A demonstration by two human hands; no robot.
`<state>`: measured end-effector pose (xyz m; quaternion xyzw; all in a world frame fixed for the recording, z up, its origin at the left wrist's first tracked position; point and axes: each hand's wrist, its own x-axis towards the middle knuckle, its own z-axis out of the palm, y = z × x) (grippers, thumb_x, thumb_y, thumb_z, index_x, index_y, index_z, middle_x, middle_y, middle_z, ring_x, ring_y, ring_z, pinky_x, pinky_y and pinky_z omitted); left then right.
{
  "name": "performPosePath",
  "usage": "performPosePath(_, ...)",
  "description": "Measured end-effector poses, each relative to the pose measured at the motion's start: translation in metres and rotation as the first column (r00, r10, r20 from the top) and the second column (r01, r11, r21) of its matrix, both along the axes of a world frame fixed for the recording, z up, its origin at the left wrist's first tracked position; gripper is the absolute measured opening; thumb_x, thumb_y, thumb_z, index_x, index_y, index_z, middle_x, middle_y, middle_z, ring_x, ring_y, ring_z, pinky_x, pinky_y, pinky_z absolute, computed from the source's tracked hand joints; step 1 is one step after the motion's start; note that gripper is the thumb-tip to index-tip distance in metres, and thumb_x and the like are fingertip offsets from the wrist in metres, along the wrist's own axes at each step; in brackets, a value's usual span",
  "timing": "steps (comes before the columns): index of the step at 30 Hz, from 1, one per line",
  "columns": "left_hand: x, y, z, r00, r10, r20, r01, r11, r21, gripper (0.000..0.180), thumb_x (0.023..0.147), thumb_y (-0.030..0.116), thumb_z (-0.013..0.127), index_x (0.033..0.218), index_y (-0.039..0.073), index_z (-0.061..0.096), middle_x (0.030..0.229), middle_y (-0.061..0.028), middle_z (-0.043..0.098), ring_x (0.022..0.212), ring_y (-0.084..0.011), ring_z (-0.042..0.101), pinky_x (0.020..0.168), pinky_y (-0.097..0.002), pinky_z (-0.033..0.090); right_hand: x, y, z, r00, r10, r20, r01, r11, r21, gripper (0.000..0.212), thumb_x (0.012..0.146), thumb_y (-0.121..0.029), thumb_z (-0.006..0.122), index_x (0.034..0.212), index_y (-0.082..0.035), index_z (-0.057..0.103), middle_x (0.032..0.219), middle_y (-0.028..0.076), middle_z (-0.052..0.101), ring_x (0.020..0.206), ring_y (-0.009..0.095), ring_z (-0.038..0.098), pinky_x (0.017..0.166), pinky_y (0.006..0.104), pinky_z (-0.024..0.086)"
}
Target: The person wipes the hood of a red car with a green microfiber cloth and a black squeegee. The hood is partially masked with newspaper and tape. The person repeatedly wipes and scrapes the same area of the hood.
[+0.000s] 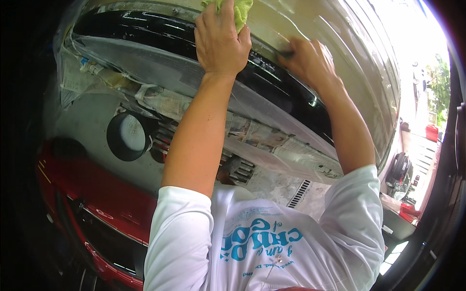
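My left hand [222,48] is pressed to the upper part of a pale olive vehicle panel, its fingers on a yellow-green cloth [242,13]. Farther right, my right hand [310,60] is closed against the same panel [347,53], slightly blurred. A small dark piece [286,52] pokes out from its fingers; its kind is unclear. Below both hands curves a glossy black strip [145,26] with wet-looking spots. Clear plastic film [141,60] and taped newspaper [262,133] hang along its lower side.
A black bucket [116,140] with foamy, pale contents stands on the floor at left. Behind it is a red car [111,201]. A slotted drain grate [299,193] lies in the floor beneath my arms. Black and red items [400,169] stand at the right, near a bright opening.
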<state>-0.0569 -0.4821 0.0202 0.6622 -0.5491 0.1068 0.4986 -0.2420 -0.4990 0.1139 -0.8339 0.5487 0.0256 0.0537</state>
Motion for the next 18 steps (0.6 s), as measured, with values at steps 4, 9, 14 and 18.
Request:
performPosePath(4, -0.005, 0.005, 0.003, 1.0, -0.013, 0.006, 0.013, 0.999, 0.038, 0.063, 0.087, 0.025, 0.077, 0.144, 0.014, 0.052, 0.137, -0.0194, 0.054, 0.12, -0.0414, 0.054, 0.102, -0.0513, 0.047, -0.032, 0.01, -0.005, 0.998, -0.01, 0.056, 0.009, 1.0, 0.022, 0.035, 0.084, -0.035, 0.079, 0.099, -0.003, 0.073, 0.086, 0.026, 0.072, 0.083, 0.046, 0.07, 0.077, 0.051, 0.057)
performPosePath(9, -0.001, 0.003, -0.004, 0.999, -0.023, 0.031, 0.022, 0.999, 0.035, 0.068, 0.084, 0.025, 0.078, 0.145, 0.015, 0.052, 0.137, -0.0187, 0.053, 0.12, -0.0412, 0.053, 0.101, -0.0513, 0.047, 0.03, -0.007, 0.004, 0.999, -0.053, 0.001, 0.053, 0.996, 0.071, 0.035, 0.085, -0.035, 0.08, 0.101, -0.004, 0.074, 0.091, 0.022, 0.075, 0.088, 0.042, 0.072, 0.081, 0.0467, 0.056)
performPosePath(14, 0.002, 0.004, 0.005, 0.999, -0.036, 0.002, 0.036, 0.997, 0.069, 0.069, 0.082, 0.025, 0.079, 0.145, 0.015, 0.052, 0.136, -0.0183, 0.053, 0.12, -0.0409, 0.053, 0.1, -0.0504, 0.047, -0.021, 0.014, -0.008, 0.993, -0.113, -0.022, 0.113, 0.993, -0.013, 0.035, 0.085, -0.038, 0.08, 0.097, -0.006, 0.075, 0.088, 0.02, 0.076, 0.087, 0.04, 0.073, 0.079, 0.0488, 0.058)
performPosePath(18, -0.004, 0.007, 0.0, 0.999, -0.025, 0.041, 0.021, 0.997, 0.08, 0.069, 0.083, 0.026, 0.079, 0.145, 0.015, 0.051, 0.136, -0.0184, 0.053, 0.12, -0.0404, 0.053, 0.098, -0.0506, 0.047, 0.007, 0.002, -0.007, 0.992, -0.123, 0.004, 0.123, 0.992, 0.012, 0.034, 0.084, -0.037, 0.082, 0.096, -0.007, 0.075, 0.088, 0.019, 0.076, 0.087, 0.039, 0.073, 0.08, 0.048, 0.057)
